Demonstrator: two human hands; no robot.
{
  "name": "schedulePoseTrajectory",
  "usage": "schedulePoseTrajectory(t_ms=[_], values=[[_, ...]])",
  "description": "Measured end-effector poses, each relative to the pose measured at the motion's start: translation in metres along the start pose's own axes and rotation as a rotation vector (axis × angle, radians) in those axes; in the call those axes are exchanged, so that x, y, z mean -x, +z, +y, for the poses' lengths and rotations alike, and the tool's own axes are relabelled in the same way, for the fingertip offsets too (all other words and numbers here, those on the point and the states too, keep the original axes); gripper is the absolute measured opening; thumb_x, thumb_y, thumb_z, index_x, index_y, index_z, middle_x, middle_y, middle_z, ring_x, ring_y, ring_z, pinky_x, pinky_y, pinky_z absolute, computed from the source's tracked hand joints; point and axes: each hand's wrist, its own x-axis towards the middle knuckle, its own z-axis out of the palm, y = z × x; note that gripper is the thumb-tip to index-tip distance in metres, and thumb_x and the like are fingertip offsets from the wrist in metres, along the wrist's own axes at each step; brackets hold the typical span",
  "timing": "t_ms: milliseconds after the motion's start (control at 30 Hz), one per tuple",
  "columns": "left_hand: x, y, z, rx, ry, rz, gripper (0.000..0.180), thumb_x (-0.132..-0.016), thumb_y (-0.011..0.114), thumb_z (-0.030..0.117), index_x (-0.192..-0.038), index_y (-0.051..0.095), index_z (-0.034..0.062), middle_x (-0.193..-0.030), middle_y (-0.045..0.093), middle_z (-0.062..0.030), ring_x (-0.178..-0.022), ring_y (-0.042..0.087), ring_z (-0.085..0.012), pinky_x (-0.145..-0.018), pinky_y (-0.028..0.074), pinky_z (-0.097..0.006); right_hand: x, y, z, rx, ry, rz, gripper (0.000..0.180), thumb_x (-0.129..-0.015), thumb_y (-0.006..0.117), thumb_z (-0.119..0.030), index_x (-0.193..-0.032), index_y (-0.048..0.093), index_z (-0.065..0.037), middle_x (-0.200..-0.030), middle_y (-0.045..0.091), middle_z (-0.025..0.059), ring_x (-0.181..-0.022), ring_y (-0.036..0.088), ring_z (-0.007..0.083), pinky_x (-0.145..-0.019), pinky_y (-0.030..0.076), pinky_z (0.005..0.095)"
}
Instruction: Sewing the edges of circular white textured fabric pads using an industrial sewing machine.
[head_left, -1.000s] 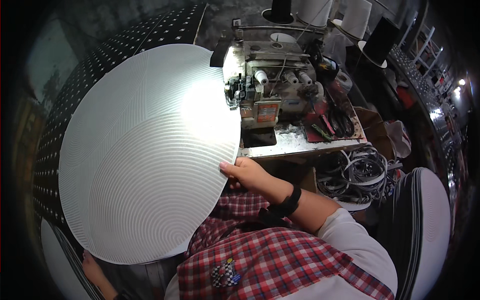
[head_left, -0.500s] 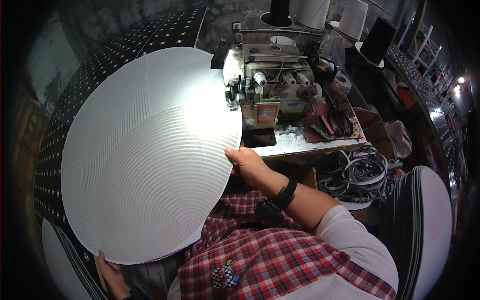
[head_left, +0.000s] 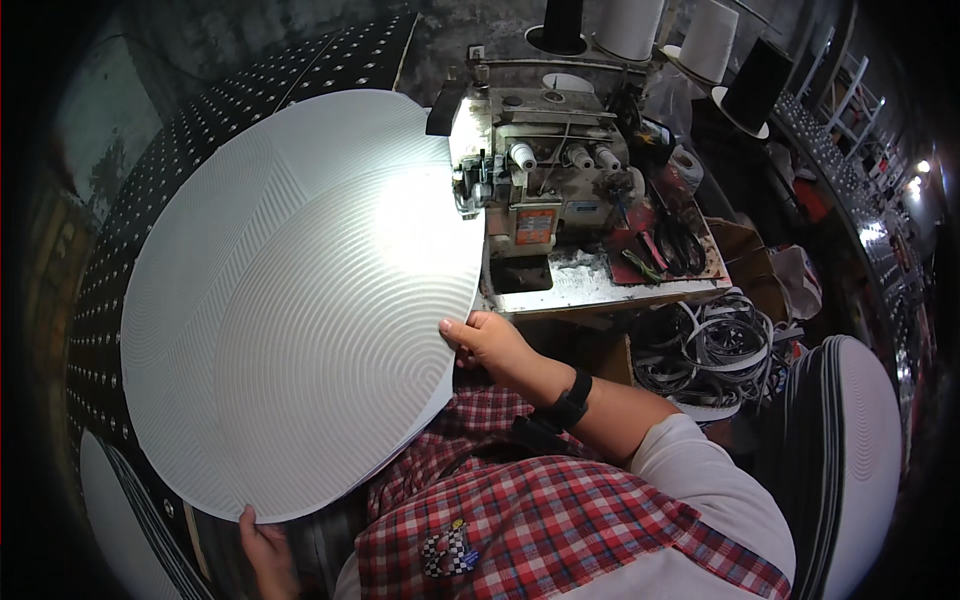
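A large round pale mat with ridged, curving lines spreads across the left and middle. Its right edge reaches the needle area of an overlock sewing machine, where a bright lamp lights it. My right hand grips the mat's near right edge, thumb on top and fingers curled beneath. At the near rim my left hand holds the edge, its thumb over the top; the fingers are partly hidden and slightly blurred.
A dotted black table lies under the mat. Thread cones stand behind the machine. Scissors rest on its right side. Coiled edging strips fill the space below. Stacks of round mats flank me, one at right, one at lower left.
The mat has turned counterclockwise, its arc pattern shifting up and right. My left hand has moved right along the near rim. My right hand has come slightly nearer me.
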Motion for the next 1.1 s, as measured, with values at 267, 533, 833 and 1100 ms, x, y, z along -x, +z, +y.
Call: schedulePoseTrajectory(t_ms=[267,533,833,1100], values=[[0.012,0.022,0.012,0.045,0.058,-0.05,0.04,-0.082,0.051,0.022,-0.116,0.043,0.0029,-0.106,0.055,-0.0074,-0.085,0.057,-0.0175,-0.061,0.047,-0.027,0.014,0.005,0.003,-0.035,0.042,0.029,0.026,-0.084,0.056,-0.029,-0.088,0.058,-0.004,-0.075,0.057,0.0011,-0.06,0.05,0.0076,-0.051,0.038,0.0211],[0.006,0.0,0.005,-0.003,-0.007,-0.246,0.045,-0.083,0.051,0.026,-0.12,0.04,0.0034,-0.115,0.052,-0.009,-0.102,0.052,-0.0228,-0.082,0.044,-0.034,0.017,-0.001,-0.003,0.041,0.052,0.007,0.025,-0.084,0.056,-0.029,-0.084,0.057,-0.005,-0.07,0.055,0.001,-0.056,0.048,0.0067,-0.049,0.037,0.0185],[0.001,0.015,0.0,0.012,0.06,-0.193,0.051,-0.08,0.053,0.024,-0.123,0.037,0.0002,-0.118,0.049,-0.0119,-0.106,0.05,-0.0251,-0.087,0.042,-0.038,0.02,0.004,-0.004,0.071,0.07,-0.009,0.026,-0.084,0.056,-0.029,-0.081,0.055,-0.004,-0.066,0.055,0.0018,-0.054,0.048,0.0066,-0.048,0.037,0.0178],[-0.006,0.013,0.007,0.168,0.113,-0.043,0.048,-0.08,0.054,0.025,-0.119,0.041,0.0003,-0.114,0.051,-0.0104,-0.102,0.051,-0.0241,-0.083,0.043,-0.037,0.018,0.004,-0.007,0.045,0.074,-0.041,0.027,-0.084,0.055,-0.03,-0.081,0.054,-0.003,-0.065,0.053,0.0015,-0.053,0.048,0.0073,-0.047,0.037,0.0178]])
